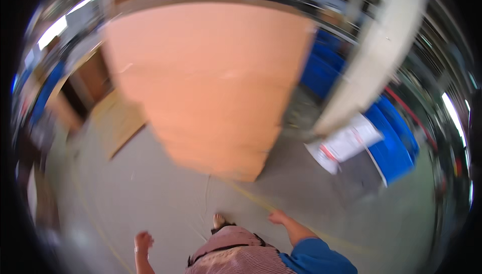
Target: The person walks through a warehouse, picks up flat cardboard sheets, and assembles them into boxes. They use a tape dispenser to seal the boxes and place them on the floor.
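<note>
My left hand [144, 240] hangs low at the left, over the grey floor. Its fingers look bent, but motion smears them, and I make out nothing held in it. Out in front of my body on the right is my right hand [277, 217], fingers curled in, with nothing visible in it. Neither hand touches anything that I can see. Ahead of both hands stands a tall stack of orange-brown board or cartons [216, 88], blurred and well beyond their reach.
A brown sheet [118, 123] lies left of the stack, near open cartons [90, 81]. On the right are a pale pillar [376, 48], a white printed sack [349, 141] and blue bins [391, 143]. Yellow lines [251, 197] cross the grey floor [165, 183].
</note>
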`<action>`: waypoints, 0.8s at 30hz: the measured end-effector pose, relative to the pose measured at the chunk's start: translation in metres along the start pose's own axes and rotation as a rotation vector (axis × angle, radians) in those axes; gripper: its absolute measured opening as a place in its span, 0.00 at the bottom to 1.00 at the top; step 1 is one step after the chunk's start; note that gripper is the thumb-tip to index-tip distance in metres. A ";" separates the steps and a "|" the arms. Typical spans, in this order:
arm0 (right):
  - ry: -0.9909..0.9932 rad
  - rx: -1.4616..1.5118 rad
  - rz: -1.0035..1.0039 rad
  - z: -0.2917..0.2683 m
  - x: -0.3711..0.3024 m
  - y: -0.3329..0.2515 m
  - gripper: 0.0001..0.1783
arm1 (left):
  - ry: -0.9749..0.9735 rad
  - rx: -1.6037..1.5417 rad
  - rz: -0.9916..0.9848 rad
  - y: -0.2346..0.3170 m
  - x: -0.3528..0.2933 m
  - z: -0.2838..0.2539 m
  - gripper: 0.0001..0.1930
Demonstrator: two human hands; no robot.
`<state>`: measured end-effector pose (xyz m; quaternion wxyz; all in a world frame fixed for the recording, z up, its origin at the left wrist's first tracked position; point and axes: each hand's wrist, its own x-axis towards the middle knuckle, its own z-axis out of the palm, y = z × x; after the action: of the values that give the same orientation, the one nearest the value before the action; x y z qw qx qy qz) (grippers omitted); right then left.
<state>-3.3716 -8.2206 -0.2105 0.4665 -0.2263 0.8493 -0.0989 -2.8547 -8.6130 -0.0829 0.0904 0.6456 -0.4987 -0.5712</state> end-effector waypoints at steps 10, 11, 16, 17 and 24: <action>0.816 0.877 -0.092 -0.191 0.040 -0.175 0.12 | -0.146 -0.321 0.425 0.410 0.258 -0.031 0.27; 0.949 0.973 -0.067 -0.207 0.040 -0.181 0.13 | -0.155 -0.389 0.474 0.440 0.287 -0.030 0.29; 1.531 1.462 -0.203 -0.304 0.001 -0.229 0.29 | -0.374 -0.473 0.589 0.607 0.285 0.026 0.31; 1.625 1.433 -0.227 -0.315 -0.015 -0.239 0.30 | -0.423 -0.546 0.609 0.641 0.283 0.039 0.28; 1.624 1.405 -0.396 -0.339 -0.025 -0.308 0.34 | -0.570 -0.403 0.680 0.722 0.298 0.162 0.28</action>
<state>-3.5538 -8.4942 0.1095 -0.2321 0.0906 0.6067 -0.7549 -3.4235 -9.1136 0.1664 0.2549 0.2338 -0.5657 -0.7486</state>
